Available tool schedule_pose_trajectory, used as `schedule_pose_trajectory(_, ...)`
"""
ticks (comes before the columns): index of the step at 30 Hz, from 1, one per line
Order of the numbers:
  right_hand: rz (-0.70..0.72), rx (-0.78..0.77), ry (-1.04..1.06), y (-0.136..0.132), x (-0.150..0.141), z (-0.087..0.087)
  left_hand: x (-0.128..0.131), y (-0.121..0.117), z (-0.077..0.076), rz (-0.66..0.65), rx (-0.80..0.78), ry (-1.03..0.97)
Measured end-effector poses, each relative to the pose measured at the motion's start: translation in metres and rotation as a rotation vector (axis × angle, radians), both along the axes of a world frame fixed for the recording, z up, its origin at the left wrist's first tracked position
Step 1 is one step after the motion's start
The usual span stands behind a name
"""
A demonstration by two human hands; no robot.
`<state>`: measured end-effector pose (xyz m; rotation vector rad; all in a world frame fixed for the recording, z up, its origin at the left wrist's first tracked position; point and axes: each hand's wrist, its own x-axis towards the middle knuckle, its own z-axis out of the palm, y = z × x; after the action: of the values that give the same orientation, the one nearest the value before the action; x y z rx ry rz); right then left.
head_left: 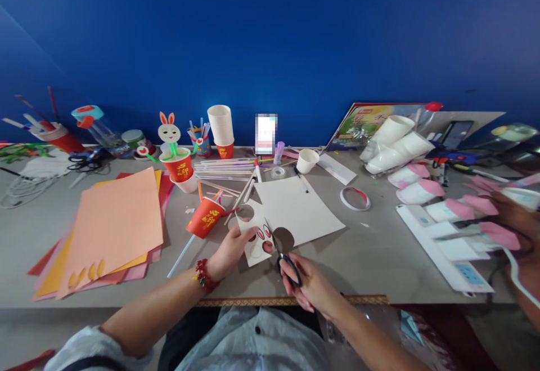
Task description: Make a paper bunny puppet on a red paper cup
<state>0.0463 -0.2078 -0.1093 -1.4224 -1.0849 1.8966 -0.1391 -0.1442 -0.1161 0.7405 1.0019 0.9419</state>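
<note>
In the head view my left hand (231, 248) pinches a piece of white paper (258, 257) by its left side. Round holes are cut in this paper, and red and black eye-like shapes are drawn on it. My right hand (307, 282) is closed round the black handles of a pair of scissors (291, 268), whose blades point up at the paper's right edge. Just beyond lies a large white sheet (299, 208) with a round hole near its front. To the left of my left hand, a red paper cup (205, 217) with straws in it lies tilted.
Coloured paper sheets (118, 219) are stacked at left. Behind stand a rabbit-faced cup figure (177, 164), stacked white cups (220, 125) and a white cup (307, 160). At right are a tape roll (355, 199), a white power strip (439, 247) and another person's hand (517, 219).
</note>
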Motion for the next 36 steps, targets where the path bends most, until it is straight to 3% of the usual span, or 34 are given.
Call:
schedule_pose_trajectory(8,-0.007,-0.004,-0.008,0.001,0.0,-0.002,-0.001,-0.001,0.004,-0.057,0.024,-0.035)
schedule_pose_trajectory(22,0.062,-0.024,0.069,0.013,0.007,0.009,-0.008,-0.001,-0.004,0.032,0.105,0.127)
schedule_pose_trajectory(26,0.141,-0.03,0.101,0.013,0.009,0.018,-0.01,0.001,0.004,0.016,0.121,0.114)
schedule_pose_trajectory(32,0.213,0.094,-0.083,0.018,0.016,0.043,-0.012,0.004,0.025,-0.104,0.126,-0.015)
schedule_pose_trajectory(36,0.278,0.102,-0.058,0.021,0.019,0.049,-0.015,0.005,0.029,-0.106,0.142,-0.074)
